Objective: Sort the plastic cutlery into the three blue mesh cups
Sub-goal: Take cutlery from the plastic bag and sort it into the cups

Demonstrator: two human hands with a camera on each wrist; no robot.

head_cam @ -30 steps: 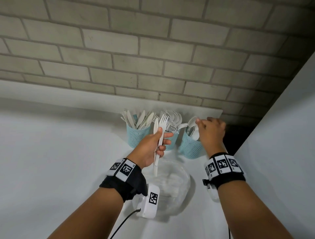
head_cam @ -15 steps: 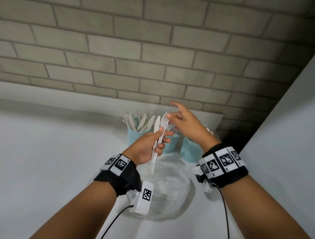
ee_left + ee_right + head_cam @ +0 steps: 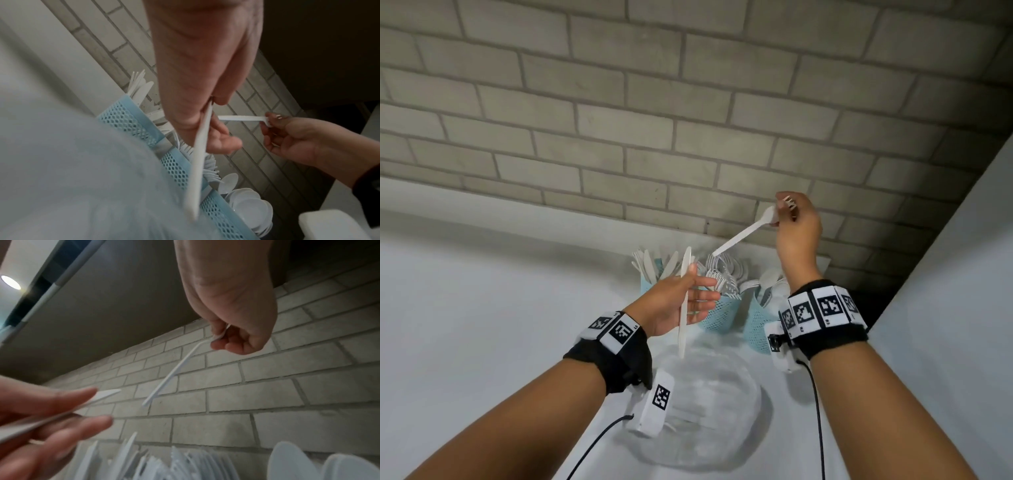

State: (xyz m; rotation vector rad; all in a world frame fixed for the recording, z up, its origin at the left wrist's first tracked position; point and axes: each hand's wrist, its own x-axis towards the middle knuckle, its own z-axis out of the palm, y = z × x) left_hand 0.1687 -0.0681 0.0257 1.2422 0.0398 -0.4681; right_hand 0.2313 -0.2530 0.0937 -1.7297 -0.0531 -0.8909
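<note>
My left hand (image 3: 693, 291) pinches a white plastic knife (image 3: 683, 308) upright between thumb and fingers, in front of the cups. My right hand (image 3: 782, 212) is raised toward the brick wall. It pinches a white fork (image 3: 743, 236) by its tined end, with the handle slanting down-left over the cups. Three blue mesh cups stand in a row by the wall: the left cup (image 3: 645, 286) holds knives, the middle cup (image 3: 720, 315) forks, the right cup (image 3: 755, 325) spoons. The left wrist view shows the knife (image 3: 197, 170) edge-on and the fork (image 3: 240, 118) beyond it. The right wrist view shows the fork (image 3: 174, 369) hanging from my fingertips.
A crumpled clear plastic bag (image 3: 709, 404) lies on the white table (image 3: 482, 325) just in front of the cups. A brick wall (image 3: 688, 120) rises right behind them, and a white panel (image 3: 945, 308) closes off the right side.
My right hand left the spoon cup, came over to my left hand, took the fork from beside the knife and lifted it up and right. The left hand now holds only the knife.
</note>
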